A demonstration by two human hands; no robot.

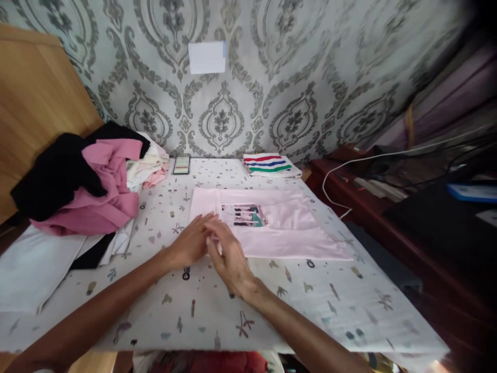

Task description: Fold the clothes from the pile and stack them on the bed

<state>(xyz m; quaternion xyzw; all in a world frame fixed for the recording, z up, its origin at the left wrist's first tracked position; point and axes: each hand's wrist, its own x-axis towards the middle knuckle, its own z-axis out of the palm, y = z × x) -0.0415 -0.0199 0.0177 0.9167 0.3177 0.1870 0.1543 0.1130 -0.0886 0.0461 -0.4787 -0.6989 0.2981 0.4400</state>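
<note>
A pale pink garment [287,243] lies flat on the patterned table cover, folded into a long shape with a dark and green print near its middle. At its left end, my left hand [193,241] rests with the fingers stretched out over the fabric's near corner. My right hand [231,259] meets it there, its fingers extended and overlapping the left fingertips, the thumb apart. Neither hand appears to grip the cloth. Part of the garment's left edge is hidden under the hands.
A heap of pink, black and white clothes [112,191] is at the left beside a wooden panel [42,103]. Toward the wall are a folded striped cloth [267,165] and a small boxy item [181,165]. A white cable [330,178] hangs near the dark red furniture [349,207] on the right.
</note>
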